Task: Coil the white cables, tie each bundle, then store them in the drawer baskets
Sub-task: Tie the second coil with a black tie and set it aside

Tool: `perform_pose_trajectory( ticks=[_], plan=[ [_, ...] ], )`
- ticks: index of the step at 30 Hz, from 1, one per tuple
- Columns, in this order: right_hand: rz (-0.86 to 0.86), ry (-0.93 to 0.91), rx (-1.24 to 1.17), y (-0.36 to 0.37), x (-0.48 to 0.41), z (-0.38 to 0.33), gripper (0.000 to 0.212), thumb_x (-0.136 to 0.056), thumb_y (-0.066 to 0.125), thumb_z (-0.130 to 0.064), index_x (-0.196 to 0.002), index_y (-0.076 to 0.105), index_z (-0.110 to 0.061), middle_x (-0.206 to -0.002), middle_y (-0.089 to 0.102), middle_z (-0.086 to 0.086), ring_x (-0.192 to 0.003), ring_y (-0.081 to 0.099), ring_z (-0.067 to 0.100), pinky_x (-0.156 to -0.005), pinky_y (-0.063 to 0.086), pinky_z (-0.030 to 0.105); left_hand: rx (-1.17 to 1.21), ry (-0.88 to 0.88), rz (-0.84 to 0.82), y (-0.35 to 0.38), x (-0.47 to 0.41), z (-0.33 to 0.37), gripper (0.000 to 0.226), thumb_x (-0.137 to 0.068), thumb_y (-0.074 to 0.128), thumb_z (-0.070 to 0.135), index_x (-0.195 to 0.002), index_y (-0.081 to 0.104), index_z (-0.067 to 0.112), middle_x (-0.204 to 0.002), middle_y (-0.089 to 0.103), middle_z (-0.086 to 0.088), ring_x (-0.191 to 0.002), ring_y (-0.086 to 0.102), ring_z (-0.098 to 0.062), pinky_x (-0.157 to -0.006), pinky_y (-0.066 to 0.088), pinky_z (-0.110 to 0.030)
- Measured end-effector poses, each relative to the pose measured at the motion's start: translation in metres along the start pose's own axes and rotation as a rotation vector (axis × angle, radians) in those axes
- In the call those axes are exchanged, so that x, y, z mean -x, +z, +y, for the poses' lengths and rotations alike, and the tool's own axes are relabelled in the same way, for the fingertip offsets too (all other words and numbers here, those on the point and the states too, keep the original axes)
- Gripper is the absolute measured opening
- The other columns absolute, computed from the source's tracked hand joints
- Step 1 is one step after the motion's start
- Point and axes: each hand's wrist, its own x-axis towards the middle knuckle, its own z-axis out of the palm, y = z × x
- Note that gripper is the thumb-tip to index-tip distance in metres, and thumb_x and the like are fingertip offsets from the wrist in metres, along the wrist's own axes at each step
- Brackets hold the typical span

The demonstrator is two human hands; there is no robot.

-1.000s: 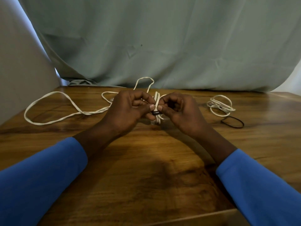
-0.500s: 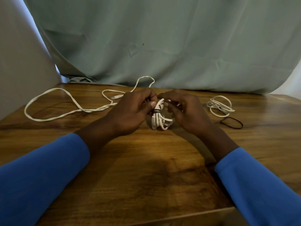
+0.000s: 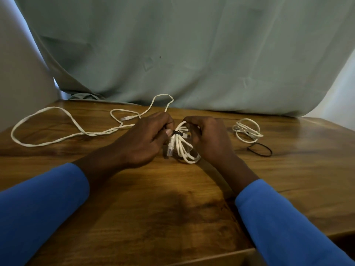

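Coiled white cable held just above the middle of a wooden table, between the two hands. The left hand is clenched, with its thumb pinching at the black band that cinches the strands near the top of the coil. The right hand is curled round the right side of the loops and grasps them. A clear plug hangs free just below the band. By its look the bundle should be light and limp, yet springy: the loops fan out below the band and would probably spread if the wrap were slack. The smooth jacket may slide through a loose pinch. The best hold appears to be at the banded waist, where all the strands meet. The plug's small clip is likely the one fragile part and is best not used as a handle. A long loose cable sprawls across the far left of the table. A smaller coil lies at the right, well apart from the hands, with a spare black band just on its near side. Whether that smaller coil is tied cannot be told. The drawer baskets are not in view. No brand, label or legible writing appears on the cables, the bands, the blue sleeves or the pale green cloth behind the table.
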Motion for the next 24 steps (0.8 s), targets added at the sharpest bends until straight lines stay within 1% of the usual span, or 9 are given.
perform_pose_trajectory(
  ticks=[4, 6, 9, 13, 16, 19, 21, 22, 24],
  plan=[
    [-0.065, -0.029, -0.058, -0.007, 0.004, -0.001, 0.042, -0.084, 0.050, -0.022, -0.119, 0.074, -0.022, -0.116, 0.074, -0.006, -0.106, 0.059, 0.022, -0.090, 0.048, 0.043, 0.014, 0.005, 0.050, 0.001, 0.000, -0.001, 0.014, -0.103, 0.054, 0.017, -0.096, 0.053, 0.029, -0.088, 0.057, 0.014, -0.083, 0.054, -0.005, -0.067, 0.038, -0.016],
    [-0.112, -0.054, -0.241, -0.007, 0.005, -0.002, 0.043, -0.086, 0.048, -0.026, -0.120, 0.073, -0.020, -0.120, 0.073, -0.007, -0.112, 0.061, 0.016, -0.096, 0.048, 0.042, 0.021, 0.028, 0.060, -0.001, -0.001, -0.001, 0.013, -0.104, 0.053, 0.017, -0.097, 0.054, 0.027, -0.090, 0.058, 0.014, -0.086, 0.056, -0.006, -0.069, 0.041, -0.018],
    [-0.228, 0.026, -0.501, -0.003, 0.004, -0.004, 0.025, -0.101, 0.055, -0.016, -0.117, 0.075, -0.015, -0.106, 0.077, -0.005, -0.098, 0.072, 0.012, -0.087, 0.057, 0.044, -0.020, 0.062, 0.066, -0.002, -0.002, -0.003, 0.012, -0.104, 0.051, 0.018, -0.097, 0.051, 0.027, -0.090, 0.057, 0.011, -0.084, 0.056, -0.008, -0.070, 0.044, -0.029],
    [-0.258, 0.066, -0.577, 0.003, 0.002, 0.000, 0.020, -0.102, 0.061, -0.014, -0.112, 0.077, -0.008, -0.096, 0.079, 0.004, -0.089, 0.075, 0.024, -0.080, 0.060, 0.044, -0.072, 0.080, 0.078, -0.006, -0.003, -0.012, 0.013, -0.105, 0.049, 0.021, -0.095, 0.047, 0.029, -0.087, 0.055, 0.011, -0.080, 0.053, -0.009, -0.067, 0.039, -0.031],
    [-0.280, 0.206, -0.715, 0.003, 0.000, 0.004, 0.021, -0.103, 0.060, -0.013, -0.112, 0.077, -0.005, -0.093, 0.080, 0.003, -0.083, 0.076, 0.017, -0.072, 0.058, 0.030, -0.049, 0.089, 0.087, -0.007, -0.004, -0.014, 0.013, -0.105, 0.047, 0.022, -0.094, 0.047, 0.029, -0.086, 0.054, 0.010, -0.081, 0.054, -0.012, -0.067, 0.043, -0.036],
    [-0.305, 0.331, -0.840, 0.004, 0.001, 0.005, 0.022, -0.103, 0.058, -0.011, -0.110, 0.075, 0.001, -0.075, 0.076, -0.003, -0.065, 0.069, 0.006, -0.061, 0.052, 0.019, -0.007, 0.079, 0.091, -0.006, -0.005, -0.015, 0.014, -0.105, 0.048, 0.019, -0.094, 0.048, 0.028, -0.083, 0.056, 0.010, -0.078, 0.054, -0.013, -0.065, 0.043, -0.034],
    [-0.307, 0.414, -0.948, 0.010, 0.003, 0.006, 0.023, -0.103, 0.059, -0.016, -0.104, 0.077, -0.001, -0.075, 0.075, 0.013, -0.067, 0.068, 0.018, -0.066, 0.053, 0.028, 0.034, 0.061, 0.101, -0.004, -0.006, -0.016, 0.016, -0.105, 0.049, 0.015, -0.094, 0.051, 0.027, -0.081, 0.057, 0.011, -0.076, 0.055, -0.013, -0.064, 0.040, -0.027],
    [-0.316, 0.460, -1.007, 0.012, 0.004, 0.005, 0.023, -0.102, 0.061, -0.019, -0.103, 0.079, -0.005, -0.085, 0.074, 0.024, -0.073, 0.066, 0.027, -0.073, 0.053, 0.035, 0.060, 0.044, 0.110, -0.002, -0.005, -0.016, 0.017, -0.105, 0.050, 0.014, -0.094, 0.052, 0.027, -0.081, 0.058, 0.013, -0.075, 0.056, -0.010, -0.064, 0.039, -0.021],
    [-0.285, 0.546, -1.075, 0.016, 0.005, 0.005, 0.020, -0.101, 0.062, -0.018, -0.108, 0.079, -0.011, -0.101, 0.075, 0.024, -0.079, 0.068, 0.031, -0.079, 0.054, 0.040, 0.122, -0.016, 0.127, 0.002, -0.006, -0.015, 0.018, -0.104, 0.053, 0.012, -0.094, 0.056, 0.027, -0.082, 0.062, 0.017, -0.076, 0.058, -0.004, -0.065, 0.039, -0.014]
  ],
)
